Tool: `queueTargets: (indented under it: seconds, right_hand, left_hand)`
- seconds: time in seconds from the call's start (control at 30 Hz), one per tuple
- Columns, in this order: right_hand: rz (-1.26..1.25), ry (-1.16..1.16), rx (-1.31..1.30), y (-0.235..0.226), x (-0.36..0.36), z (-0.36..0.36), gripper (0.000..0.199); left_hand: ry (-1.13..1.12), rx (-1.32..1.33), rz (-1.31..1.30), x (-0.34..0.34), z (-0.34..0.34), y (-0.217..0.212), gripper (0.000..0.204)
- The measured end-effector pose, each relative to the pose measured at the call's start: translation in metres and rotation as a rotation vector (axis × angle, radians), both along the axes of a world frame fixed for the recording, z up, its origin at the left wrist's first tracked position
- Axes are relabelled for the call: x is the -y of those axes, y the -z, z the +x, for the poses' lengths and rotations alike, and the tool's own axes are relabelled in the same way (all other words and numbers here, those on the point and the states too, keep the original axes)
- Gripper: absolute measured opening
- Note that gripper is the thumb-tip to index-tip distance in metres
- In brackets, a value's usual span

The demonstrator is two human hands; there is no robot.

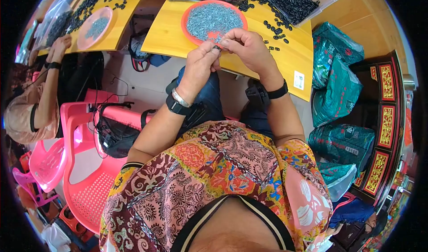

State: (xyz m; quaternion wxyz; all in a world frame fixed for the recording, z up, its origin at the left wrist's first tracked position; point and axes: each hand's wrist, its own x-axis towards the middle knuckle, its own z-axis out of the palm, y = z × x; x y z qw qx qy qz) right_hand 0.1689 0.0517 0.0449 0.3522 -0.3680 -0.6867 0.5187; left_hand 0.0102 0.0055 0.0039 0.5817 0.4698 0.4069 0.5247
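One small black piece (216,47), mostly hidden, is pinched by left fingers (207,48); what right fingers (231,46) hold is unclear.

- Loose multicoloured top (232,158) with floral and paisley patches
- Black neckline trim (195,224) with cream striping
- Black-and-cream left sleeve edge (132,164)
- Blue trousers (213,91)
- Silvery left bracelet (180,98)
- Black left wristband (178,107)
- Black right wristband (279,91)

Yellow surface (292,58), orange-red tray (184,23), silvery grey metal pieces (214,19), black oval parts (292,3), the person's multicoloured top (232,163) patterned with flowers and paisley, black collar (199,217) striped cream, blue trousers (211,93), pink chair (96,198) dotted with holes, teal bags (341,93), black cabinet (381,148) with gold-and-red panels (386,126)
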Motion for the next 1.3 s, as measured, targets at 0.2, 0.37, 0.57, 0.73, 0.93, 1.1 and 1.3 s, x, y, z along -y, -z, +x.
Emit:
queueTargets:
  seconds: [0.2,0.37,0.57,0.73,0.93,1.1,1.3]
  right_hand:
    - [0.016,-0.022,0.014,0.000,0.001,-0.003,0.012]
    - [-0.006,0.017,-0.032,0.001,0.000,-0.003,0.014]
    - [0.006,-0.009,-0.014,0.002,0.000,-0.004,0.014]
    - [-0.036,-0.002,-0.035,0.000,0.002,-0.005,0.012]
    - [-0.038,-0.010,-0.031,0.004,0.000,-0.005,0.012]
    - [-0.007,0.044,-0.012,0.009,0.005,-0.008,0.012]
    - [0.087,0.063,0.069,0.006,0.009,-0.008,0.011]
  left_hand:
    - [-0.013,0.008,-0.002,-0.001,0.000,-0.001,0.015]
    - [-0.014,0.009,-0.002,0.000,0.001,-0.004,0.015]
    - [-0.006,0.021,0.006,0.000,0.000,-0.002,0.015]
    - [-0.015,0.027,-0.014,0.001,0.001,-0.004,0.015]
    - [-0.021,0.015,-0.011,-0.001,0.000,0.001,0.015]
    - [-0.056,0.036,-0.041,0.004,0.003,-0.001,0.016]
    - [-0.077,-0.028,0.012,0.006,0.005,0.001,0.017]
